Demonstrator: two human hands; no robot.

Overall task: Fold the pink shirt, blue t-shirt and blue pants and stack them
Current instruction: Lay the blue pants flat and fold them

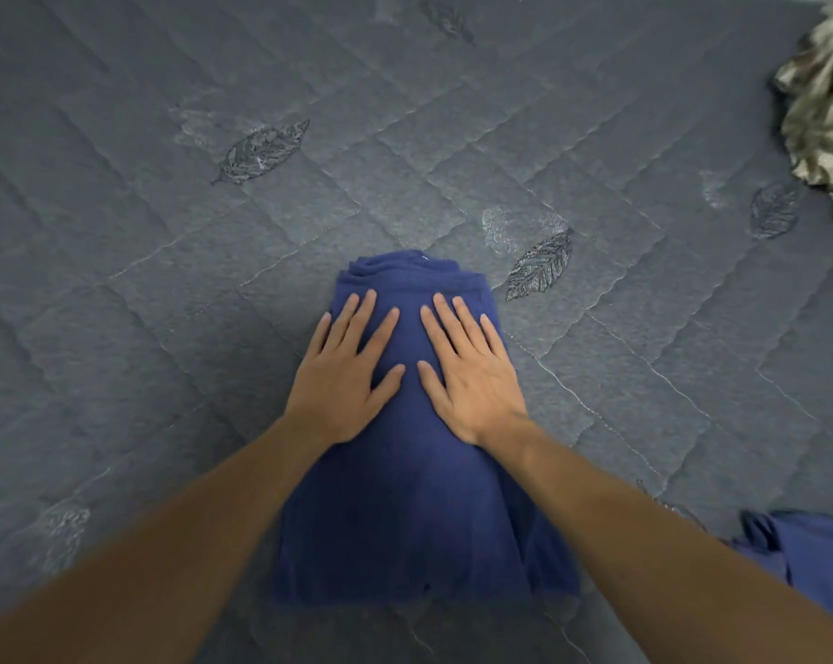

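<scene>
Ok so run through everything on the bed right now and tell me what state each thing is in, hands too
Dark blue garment: folded into a long strip, lying flat, pressed under both palms.
Left hand: open, fingers spread, flat on the garment.
Right hand: open, fingers spread, flat on the garment.
Second blue garment: crumpled, unfolded, at the right edge.
Olive patterned cloth: bunched in the far right corner.
Grey quilted mattress: bare.

Two hands are in view, the left hand [345, 376] and the right hand [472, 376], each with five fingers spread. Two dark blue garments lie on the mattress [117, 280]: one folded garment [405, 510] at the near edge's middle, and one crumpled blue garment [807, 548] toward the near right corner. One crumpled camouflage-patterned cloth [826, 112] sits at the far right edge. Three dark stitched leaf motifs show clearly on the mattress.
</scene>
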